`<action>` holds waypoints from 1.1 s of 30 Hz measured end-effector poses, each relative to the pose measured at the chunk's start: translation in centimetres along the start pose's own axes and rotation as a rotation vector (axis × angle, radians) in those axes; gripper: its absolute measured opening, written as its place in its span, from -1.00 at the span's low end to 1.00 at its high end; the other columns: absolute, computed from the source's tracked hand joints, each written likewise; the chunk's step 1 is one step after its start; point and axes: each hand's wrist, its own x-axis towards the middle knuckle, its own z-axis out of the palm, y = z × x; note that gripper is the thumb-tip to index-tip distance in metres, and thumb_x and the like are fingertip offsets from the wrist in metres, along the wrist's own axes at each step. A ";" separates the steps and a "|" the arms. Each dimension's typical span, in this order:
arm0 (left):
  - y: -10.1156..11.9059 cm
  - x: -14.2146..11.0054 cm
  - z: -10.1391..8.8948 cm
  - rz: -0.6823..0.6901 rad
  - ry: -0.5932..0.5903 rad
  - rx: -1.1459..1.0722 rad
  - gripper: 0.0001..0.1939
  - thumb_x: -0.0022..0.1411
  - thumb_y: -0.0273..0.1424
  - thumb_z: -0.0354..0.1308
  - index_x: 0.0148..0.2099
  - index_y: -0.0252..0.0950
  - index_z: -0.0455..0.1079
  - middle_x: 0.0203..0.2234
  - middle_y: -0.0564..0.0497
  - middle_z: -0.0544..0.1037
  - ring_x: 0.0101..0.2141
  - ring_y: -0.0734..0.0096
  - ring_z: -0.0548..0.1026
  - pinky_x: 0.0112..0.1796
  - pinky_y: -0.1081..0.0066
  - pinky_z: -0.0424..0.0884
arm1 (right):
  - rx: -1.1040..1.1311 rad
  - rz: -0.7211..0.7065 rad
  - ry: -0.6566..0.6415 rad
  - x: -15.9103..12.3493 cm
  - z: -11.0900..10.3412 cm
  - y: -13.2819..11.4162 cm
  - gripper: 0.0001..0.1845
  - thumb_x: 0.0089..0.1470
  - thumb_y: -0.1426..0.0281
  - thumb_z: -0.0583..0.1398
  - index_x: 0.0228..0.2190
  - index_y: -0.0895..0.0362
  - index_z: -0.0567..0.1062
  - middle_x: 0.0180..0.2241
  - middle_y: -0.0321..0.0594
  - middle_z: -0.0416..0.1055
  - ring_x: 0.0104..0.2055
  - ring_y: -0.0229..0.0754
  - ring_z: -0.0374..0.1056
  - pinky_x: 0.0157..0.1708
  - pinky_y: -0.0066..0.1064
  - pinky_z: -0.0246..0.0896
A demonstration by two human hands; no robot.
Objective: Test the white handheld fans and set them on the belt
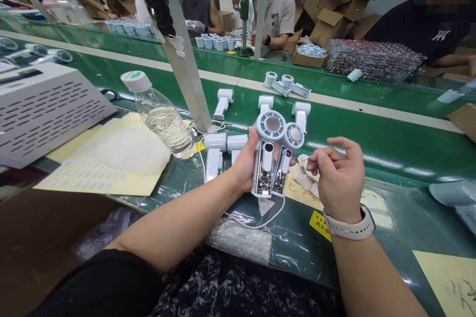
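Note:
Raised above the bench, my left hand is closed around a light-blue handheld fan with a round grille, a silver centre disc and a bare circuit board in its handle. A second handheld fan stands close against its right side, with lit digits on its small display; fingertips show at its edge. My right hand is to the right of both fans, apart from them. Its thumb and fingers are curled together in a pinch, the index finger lifted; anything between them is too small to make out. A crumpled cloth lies behind it.
More fans lie on the green conveyor and beside my left hand. A water bottle, a sheet of white oval stickers and a vented metal box stand left. A post rises ahead. Co-workers sit across the line.

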 end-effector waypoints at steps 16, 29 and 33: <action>0.6 0.1 -0.2 0.130 -0.035 -0.029 -0.25 -0.07 0.37 0.18 -0.52 -0.30 0.32 -0.33 -0.14 0.58 -0.10 -0.04 0.60 -0.24 0.17 0.57 | -0.071 0.293 -0.189 0.4 0.0 0.4 -0.73 -0.07 0.19 0.37 -0.45 0.14 0.54 -0.53 -0.21 0.55 -0.60 -0.22 0.45 -0.59 -0.33 0.43; 0.3 0.0 -0.8 0.265 0.078 0.097 -0.34 0.00 0.29 0.22 -0.34 -0.27 0.45 -0.25 -0.14 0.60 -0.12 0.06 0.56 -0.24 0.25 0.52 | -0.747 0.018 0.247 5.1 -5.6 1.9 -0.30 0.02 0.45 0.23 0.21 0.33 0.34 0.32 0.35 0.16 0.41 0.34 0.03 0.33 0.32 -0.11; -0.1 -0.8 -0.4 0.287 0.026 0.203 -0.48 0.05 0.04 0.36 -0.10 -0.24 0.52 -0.16 -0.10 0.63 -0.10 0.08 0.57 -0.17 0.24 0.52 | -0.524 0.007 -0.044 2.9 -2.6 2.5 -0.35 0.11 0.29 0.25 0.21 0.19 0.38 0.35 0.17 0.16 0.45 0.24 -0.06 0.39 0.26 -0.19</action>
